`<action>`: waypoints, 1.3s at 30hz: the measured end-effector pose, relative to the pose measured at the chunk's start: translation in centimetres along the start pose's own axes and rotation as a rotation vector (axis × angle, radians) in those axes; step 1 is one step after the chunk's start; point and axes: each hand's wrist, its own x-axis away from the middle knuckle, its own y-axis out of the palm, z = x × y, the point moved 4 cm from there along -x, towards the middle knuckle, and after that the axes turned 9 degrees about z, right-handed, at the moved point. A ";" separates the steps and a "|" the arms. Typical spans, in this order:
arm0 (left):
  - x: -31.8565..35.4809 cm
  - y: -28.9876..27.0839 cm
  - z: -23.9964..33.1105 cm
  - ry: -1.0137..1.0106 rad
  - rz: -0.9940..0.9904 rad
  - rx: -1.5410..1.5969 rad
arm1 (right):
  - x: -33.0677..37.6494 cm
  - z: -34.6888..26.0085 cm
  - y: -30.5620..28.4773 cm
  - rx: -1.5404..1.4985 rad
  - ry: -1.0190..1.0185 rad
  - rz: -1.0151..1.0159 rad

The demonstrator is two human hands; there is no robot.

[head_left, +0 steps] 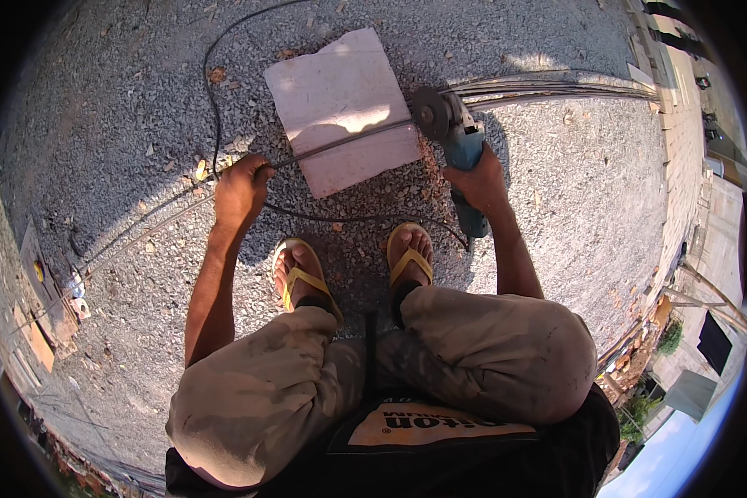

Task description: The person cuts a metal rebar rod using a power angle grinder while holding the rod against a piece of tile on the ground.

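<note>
My left hand (242, 189) is closed around a long thin metal rod (328, 148), probably rebar. The rod crosses a pale, roughly square slab (340, 83) and reaches toward the right. In my right hand (480, 181) is a blue angle grinder (465, 151), gripped by its body. Its dark cutting disc (431, 113) stands at the slab's right edge, by the rod's end there. Whether disc and rod touch, I cannot tell. From the grinder's lower end a black cable (332, 218) runs left past my feet.
Grey gravel (573, 166) covers the ground. Several long rods (556, 90) lie at the far right, beyond the grinder. My sandalled feet (303, 274) are just below the slab. Flat boards (37, 332) lie at the left, and a wall (676, 166) edges the right.
</note>
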 end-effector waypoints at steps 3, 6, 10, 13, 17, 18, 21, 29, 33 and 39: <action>0.2 0.0 -0.1 0.025 0.031 0.023 | 0.0 -0.3 0.2 0.003 0.012 -0.007; 0.3 0.0 -0.1 0.040 0.026 0.026 | -0.1 -0.1 0.3 -0.010 -0.009 0.011; 0.2 0.1 0.0 0.036 0.021 0.043 | -0.1 -0.4 0.1 -0.030 -0.029 0.014; 0.1 0.3 0.1 0.035 0.016 0.044 | 0.1 -0.3 0.1 -0.041 -0.013 0.014; 0.3 0.0 0.0 0.018 0.012 0.046 | 0.0 0.1 0.4 -0.043 -0.031 0.004; 0.3 0.0 0.0 0.018 0.012 0.047 | 0.0 0.2 0.4 -0.043 -0.030 0.005; 0.3 -0.1 0.1 0.005 0.002 0.056 | 0.0 0.3 0.5 -0.016 -0.039 0.016; 0.2 0.0 0.1 0.058 0.010 0.037 | 0.0 0.3 0.2 -0.027 -0.040 0.006; 0.2 0.0 0.4 0.051 0.027 0.068 | 0.1 0.2 0.0 -0.018 -0.034 0.014; 0.2 0.3 0.0 0.065 0.027 0.067 | 0.2 0.3 0.2 -0.004 0.003 -0.016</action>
